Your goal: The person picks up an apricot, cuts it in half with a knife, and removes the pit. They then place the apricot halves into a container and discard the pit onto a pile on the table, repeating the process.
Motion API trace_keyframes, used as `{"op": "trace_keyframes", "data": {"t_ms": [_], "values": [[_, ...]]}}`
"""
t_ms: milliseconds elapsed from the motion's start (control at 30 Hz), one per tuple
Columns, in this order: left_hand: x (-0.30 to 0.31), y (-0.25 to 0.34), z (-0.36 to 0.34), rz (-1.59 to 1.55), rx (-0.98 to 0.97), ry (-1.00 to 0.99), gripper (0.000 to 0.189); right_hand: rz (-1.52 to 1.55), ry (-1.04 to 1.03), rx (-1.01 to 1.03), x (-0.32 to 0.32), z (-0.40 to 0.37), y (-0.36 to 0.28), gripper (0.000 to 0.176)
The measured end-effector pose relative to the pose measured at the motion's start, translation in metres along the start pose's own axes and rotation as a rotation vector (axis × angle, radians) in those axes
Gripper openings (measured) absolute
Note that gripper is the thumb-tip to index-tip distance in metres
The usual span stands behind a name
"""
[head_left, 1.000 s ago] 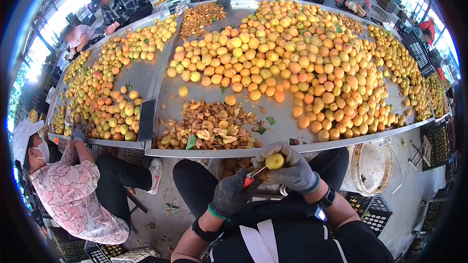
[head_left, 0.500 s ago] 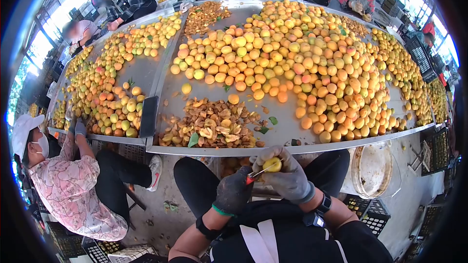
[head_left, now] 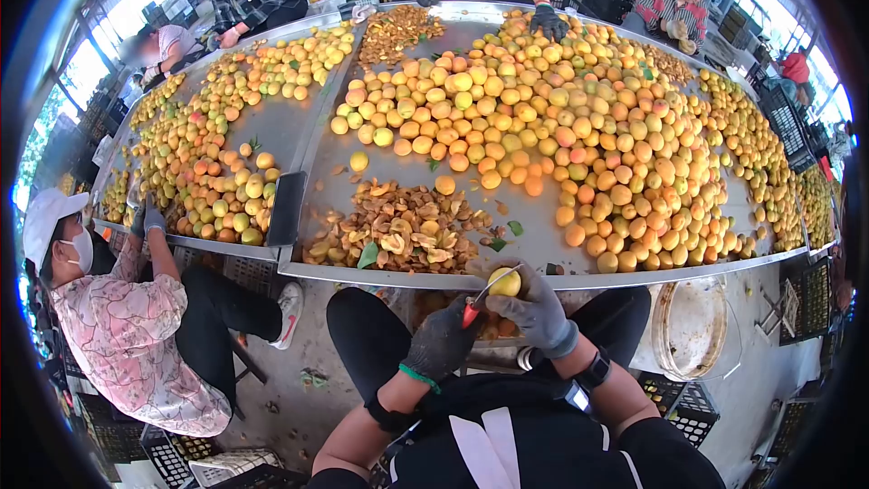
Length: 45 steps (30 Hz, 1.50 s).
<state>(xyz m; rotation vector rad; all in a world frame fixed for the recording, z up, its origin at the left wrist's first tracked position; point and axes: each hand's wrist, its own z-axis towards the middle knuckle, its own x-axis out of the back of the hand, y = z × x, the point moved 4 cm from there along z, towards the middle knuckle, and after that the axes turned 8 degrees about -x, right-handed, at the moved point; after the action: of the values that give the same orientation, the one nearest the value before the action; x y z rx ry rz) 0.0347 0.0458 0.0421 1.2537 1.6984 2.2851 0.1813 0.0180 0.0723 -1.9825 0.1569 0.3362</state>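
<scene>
My left hand [head_left: 440, 340], in a dark grey glove, is closed round the red handle of a small knife [head_left: 470, 313]. The blade points up and right and lies across a yellow apricot [head_left: 507, 284]; how deep it cuts, I cannot make out. My right hand [head_left: 538, 312], in a lighter grey glove, grips that apricot from the right. Both hands are above my lap, at the front edge of the metal table [head_left: 398, 282]. Just beyond them on the table lies a heap of split apricot pieces [head_left: 407, 231] with a few green leaves.
A big pile of whole apricots [head_left: 625, 154] covers much of the table. A dark phone [head_left: 286, 208] lies on the divider at left. A person in a white cap [head_left: 56, 213] sits to my left; others work across. A white bucket [head_left: 691, 330] stands at right.
The knife blade has swung from the apricot's left side to across its top, and the apricot is slightly higher. Across the table, a co-worker's gloved hand has reached onto the pile.
</scene>
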Motion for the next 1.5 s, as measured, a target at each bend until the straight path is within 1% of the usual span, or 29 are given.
{"op": "trace_keyframes", "data": {"t_ms": [67, 133, 167, 200, 233, 267, 333, 367, 400, 433, 467, 500, 567, 600, 667, 733, 800, 867, 933, 1000, 1067, 1100, 1167, 1200, 1267, 1300, 1367, 1467, 1500], "values": [[-0.005, 0.004, 0.0, -0.083, -0.002, -0.004, 0.025, 0.308, -0.075, 0.282, -0.008, 0.002, 0.007, 0.04], [-0.005, 0.008, 0.002, -0.186, -0.102, 0.081, 0.027, 0.342, -0.052, 0.316, -0.016, 0.006, 0.008, 0.041], [-0.004, 0.003, 0.004, -0.184, -0.1, 0.085, 0.027, 0.378, -0.026, 0.354, -0.017, 0.007, 0.008, 0.041], [-0.004, -0.005, 0.007, -0.105, -0.065, 0.012, 0.028, 0.378, -0.03, 0.354, -0.012, 0.007, 0.005, 0.041], [-0.002, -0.009, 0.01, -0.026, -0.028, -0.06, 0.029, 0.221, -0.003, 0.245, -0.003, 0.009, 0.004, 0.039], [0.003, -0.006, 0.012, -0.025, -0.029, -0.055, 0.029, 0.063, 0.024, 0.138, 0.004, 0.011, 0.004, 0.038], [0.014, 0.002, 0.015, 0.111, 0.067, -0.115, 0.031, -0.006, 0.031, 0.169, 0.007, 0.009, -0.004, 0.037], [0.009, -0.002, 0.014, 0.111, 0.066, -0.11, 0.031, -0.072, 0.041, 0.197, 0.007, 0.008, -0.008, 0.036], [-0.001, -0.006, 0.01, 0.014, 0.012, -0.039, 0.033, -0.075, 0.039, 0.198, 0.004, 0.011, -0.002, 0.036], [-0.007, -0.005, 0.009, -0.084, -0.04, 0.032, 0.036, 0.1, 0.06, 0.274, 0.0, 0.014, 0.008, 0.037], [-0.012, -0.006, 0.01, -0.085, -0.038, 0.035, 0.036, 0.276, 0.08, 0.349, 0.001, 0.017, 0.016, 0.038], [-0.014, -0.007, 0.012, -0.073, 0.004, 0.031, 0.038, 0.275, 0.077, 0.348, 0.003, 0.021, 0.023, 0.038], [-0.013, -0.014, 0.014, -0.057, 0.049, 0.029, 0.04, 0.491, 0.003, 0.3, 0.003, 0.029, 0.033, 0.039], [-0.012, -0.018, 0.014, -0.014, 0.039, -0.023, 0.042, 0.493, 0.001, 0.296, 0.005, 0.025, 0.028, 0.039], [-0.009, -0.021, 0.013, 0.031, 0.026, -0.073, 0.044, 0.146, 0.005, 0.121, 0.01, 0.018, 0.014, 0.038], [-0.005, -0.019, 0.013, 0.178, 0.03, -0.06, 0.047, 0.097, 0.012, 0.134, 0.012, 0.018, 0.013, 0.038], [-0.015, -0.027, 0.012, 0.133, 0.003, -0.017, 0.047, 0.046, 0.025, 0.146, 0.01, 0.018, 0.017, 0.038], [-0.021, -0.026, 0.014, 0.09, -0.02, 0.03, 0.047, 0.365, 0.088, 0.229, 0.006, 0.024, 0.03, 0.037], [-0.021, -0.028, 0.016, 0.107, 0.139, -0.002, 0.041, 0.441, 0.121, 0.234, 0.003, 0.034, 0.041, 0.038], [-0.012, -0.027, 0.016, 0.142, 0.132, -0.013, 0.042, 0.52, 0.155, 0.241, 0.009, 0.033, 0.039, 0.039], [-0.01, -0.031, 0.014, 0.176, 0.127, -0.023, 0.042, 0.09, 0.016, 0.064, 0.014, 0.027, 0.029, 0.043], [-0.011, -0.033, 0.014, 0.188, 0.073, -0.005, 0.044, 0.09, 0.012, 0.062, 0.011, 0.026, 0.029, 0.043], [-0.015, -0.033, 0.011, 0.2, 0.018, 0.014, 0.046, -0.071, 0.161, 0.246, 0.009, 0.024, 0.022, 0.038], [-0.016, -0.028, 0.012, 0.185, 0.015, 0.046, 0.043, -0.074, 0.161, 0.248, 0.01, 0.028, 0.031, 0.038], [-0.02, -0.024, 0.012, 0.167, 0.014, 0.079, 0.041, 0.185, 0.243, 0.31, 0.019, 0.037, 0.06, 0.04], [-0.022, -0.026, 0.011, 0.188, 0.023, 0.076, 0.038, 0.183, 0.242, 0.308, 0.017, 0.037, 0.06, 0.04], [-0.02, -0.029, 0.011, 0.214, 0.031, 0.074, 0.035, 0.43, 0.17, 0.194, 0.013, 0.041, 0.064, 0.04], [-0.014, -0.03, 0.009, 0.339, -0.012, 0.045, 0.033, 0.327, 0.073, 0.108, 0.011, 0.027, 0.043, 0.038], [-0.013, -0.03, 0.01, 0.349, 0.042, -0.006, 0.033, 0.326, 0.073, 0.107, 0.009, 0.025, 0.038, 0.038]]}}
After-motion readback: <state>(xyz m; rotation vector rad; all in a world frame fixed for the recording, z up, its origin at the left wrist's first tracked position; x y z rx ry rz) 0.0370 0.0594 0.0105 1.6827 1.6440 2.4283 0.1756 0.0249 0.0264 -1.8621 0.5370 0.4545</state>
